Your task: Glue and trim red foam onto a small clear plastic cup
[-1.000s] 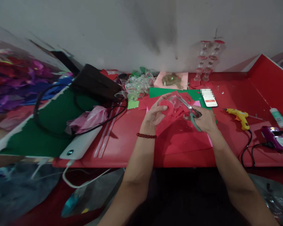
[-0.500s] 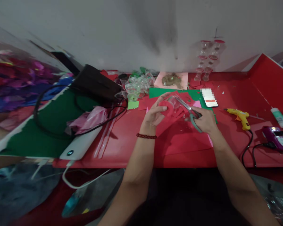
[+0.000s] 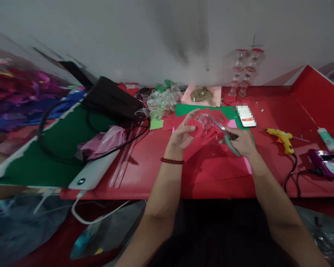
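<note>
My left hand (image 3: 182, 134) is closed on a small red paper piece (image 3: 197, 128), holding it above the red table (image 3: 144, 167); a red bead bracelet (image 3: 172, 161) circles that wrist. A clear little cup (image 3: 206, 120) shows just behind the paper. My right hand (image 3: 242, 142) grips green-handled scissors (image 3: 225, 132), their blades pointing up-left toward the paper piece. Red paper sheets (image 3: 214, 165) and scraps lie under both hands, over a green sheet (image 3: 189, 109).
A phone (image 3: 246, 118), yellow glue gun (image 3: 282, 138), white glue bottle (image 3: 327, 138) and purple device (image 3: 325, 164) lie right. Clear cups (image 3: 161, 101) cluster at the back. A dark bag (image 3: 111, 97), black cable (image 3: 72, 155), pink plastic (image 3: 105, 141) and white power bank (image 3: 93, 172) lie left.
The scissors and right hand have shifted slightly; the left hand has turned the red piece a little. The view has barely moved.
</note>
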Demonstrator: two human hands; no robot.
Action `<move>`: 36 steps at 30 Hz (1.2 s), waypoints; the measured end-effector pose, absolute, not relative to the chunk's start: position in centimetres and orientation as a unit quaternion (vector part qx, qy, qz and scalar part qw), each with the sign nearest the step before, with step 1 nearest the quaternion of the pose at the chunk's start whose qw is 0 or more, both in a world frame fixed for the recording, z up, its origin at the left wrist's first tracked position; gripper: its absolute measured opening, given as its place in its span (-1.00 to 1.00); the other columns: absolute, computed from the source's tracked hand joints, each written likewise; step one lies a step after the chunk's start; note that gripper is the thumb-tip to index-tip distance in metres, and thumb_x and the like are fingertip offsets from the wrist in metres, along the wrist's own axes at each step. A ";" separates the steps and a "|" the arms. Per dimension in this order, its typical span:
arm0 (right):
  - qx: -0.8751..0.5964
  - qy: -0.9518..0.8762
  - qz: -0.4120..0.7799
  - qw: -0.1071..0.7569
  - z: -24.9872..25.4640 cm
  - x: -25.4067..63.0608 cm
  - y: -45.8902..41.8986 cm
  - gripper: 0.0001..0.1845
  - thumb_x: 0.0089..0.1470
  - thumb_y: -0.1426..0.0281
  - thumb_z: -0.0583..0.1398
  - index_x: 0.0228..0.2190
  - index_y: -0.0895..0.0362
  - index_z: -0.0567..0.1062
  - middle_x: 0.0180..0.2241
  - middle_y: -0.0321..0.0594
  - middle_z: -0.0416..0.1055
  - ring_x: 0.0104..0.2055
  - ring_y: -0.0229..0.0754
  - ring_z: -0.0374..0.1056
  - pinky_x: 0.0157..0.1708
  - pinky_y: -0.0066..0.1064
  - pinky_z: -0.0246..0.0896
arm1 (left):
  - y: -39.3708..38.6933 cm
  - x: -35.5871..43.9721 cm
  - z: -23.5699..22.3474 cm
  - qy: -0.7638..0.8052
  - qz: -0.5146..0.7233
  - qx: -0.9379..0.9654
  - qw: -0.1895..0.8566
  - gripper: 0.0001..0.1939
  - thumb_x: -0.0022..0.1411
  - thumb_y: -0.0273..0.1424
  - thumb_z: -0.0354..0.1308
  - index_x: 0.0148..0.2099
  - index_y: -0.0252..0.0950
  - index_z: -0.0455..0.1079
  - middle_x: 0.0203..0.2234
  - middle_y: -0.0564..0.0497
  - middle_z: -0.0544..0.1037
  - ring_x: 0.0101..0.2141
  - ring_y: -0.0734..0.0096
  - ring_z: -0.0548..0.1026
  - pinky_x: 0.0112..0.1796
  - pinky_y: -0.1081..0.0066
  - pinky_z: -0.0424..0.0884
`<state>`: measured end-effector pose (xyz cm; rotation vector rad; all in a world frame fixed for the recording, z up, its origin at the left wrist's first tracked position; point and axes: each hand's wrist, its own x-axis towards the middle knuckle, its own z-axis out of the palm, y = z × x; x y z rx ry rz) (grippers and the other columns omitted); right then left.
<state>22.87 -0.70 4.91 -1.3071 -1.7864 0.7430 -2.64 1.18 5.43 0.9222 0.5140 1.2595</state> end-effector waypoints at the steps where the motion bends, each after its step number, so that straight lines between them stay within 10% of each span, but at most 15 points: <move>1: -0.522 -0.704 0.288 0.387 5.0 23.0 -0.7 -0.44 -0.07 0.04 0.42 -0.08 0.08 0.75 -0.47 -0.32 0.50 -0.43 -0.19 0.34 -0.39 -0.35 0.31 | 1.1 -2.7 5.5 0.232 0.560 0.412 0.680 -0.18 -0.08 -0.43 0.43 0.28 -0.14 0.38 -0.11 -0.05 0.66 -0.27 0.31 0.62 -0.12 0.26 0.57; 15: -0.557 -0.676 0.275 0.395 6.0 23.3 -0.8 -0.47 -0.06 -0.01 0.37 -0.18 0.12 0.72 -0.55 -0.34 0.38 -0.47 -0.22 0.25 -0.41 -0.39 0.20 | 1.1 -3.2 5.7 0.247 0.580 0.387 0.673 -0.29 -0.04 -0.50 0.39 0.21 -0.10 0.45 -0.12 0.01 0.66 -0.11 0.26 0.64 -0.07 0.29 0.56; 22: -0.567 -0.717 0.159 0.372 5.3 22.7 -0.9 -0.38 0.04 -0.07 0.31 -0.02 0.10 0.57 -0.31 -0.16 0.49 -0.32 -0.09 0.36 -0.31 -0.29 0.23 | 2.6 -2.8 4.5 0.247 0.651 0.272 0.664 -0.81 0.16 -0.28 0.32 -0.15 -0.17 0.54 -0.18 -0.01 0.72 0.06 0.15 0.62 0.07 0.11 0.55; 28: -0.577 -0.735 0.121 0.335 4.0 20.7 -1.6 -0.42 0.10 -0.03 0.28 0.03 0.06 0.57 -0.17 -0.01 0.57 -0.15 0.11 0.46 -0.27 -0.22 0.27 | 2.5 -2.3 3.9 0.250 0.618 0.263 0.698 -0.80 0.15 -0.19 0.35 -0.25 -0.20 0.55 -0.32 0.01 0.70 -0.14 0.29 0.66 0.06 0.18 0.55; 36: -0.558 -0.710 0.163 0.397 4.2 20.9 -1.3 -0.44 0.10 -0.01 0.29 0.00 0.07 0.64 -0.36 -0.16 0.54 -0.36 -0.10 0.38 -0.32 -0.32 0.23 | 1.4 -1.0 4.6 0.221 0.594 0.328 0.701 -0.89 0.10 -0.31 0.34 -0.30 -0.16 0.51 -0.32 0.02 0.69 -0.03 0.14 0.64 0.20 -0.01 0.46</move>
